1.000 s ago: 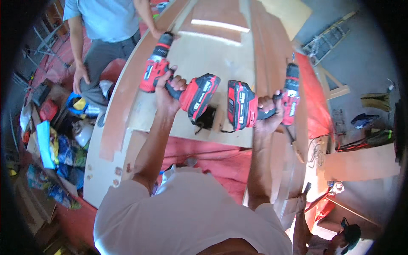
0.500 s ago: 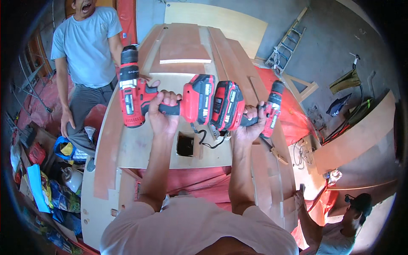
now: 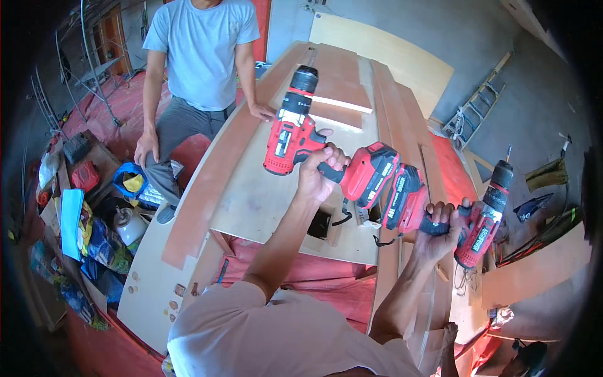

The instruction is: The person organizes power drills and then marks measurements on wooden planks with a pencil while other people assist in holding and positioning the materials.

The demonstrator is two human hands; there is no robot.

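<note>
My left hand [image 3: 321, 169] is wrapped round the handle of a red and black cordless drill [image 3: 290, 141]. Its chuck points up and away, and no bit shows in it. In my right hand [image 3: 441, 231] is a second red and black cordless drill [image 3: 482, 235], gripped by its handle, with a bit [image 3: 509, 152] standing out of the chuck. The battery [image 3: 372, 174] of the left drill and the battery [image 3: 404, 200] of the right drill come close together between my hands; whether they touch I cannot tell. Both drills are held up above a pale wooden panel [image 3: 264, 210].
Brown board strips [image 3: 207, 207] lie along the long wooden structure, which has a square hole [image 3: 320, 221]. One person [image 3: 201, 56] stands at the left, a hand on its edge; another [image 3: 527, 361] is low right. A ladder [image 3: 477, 107] leans at the wall. Bags [image 3: 103, 242] clutter the left.
My view has turned left. The drills now appear further right, and the right drill has swung outward with its bit in sight. Both hands keep their grip.
</note>
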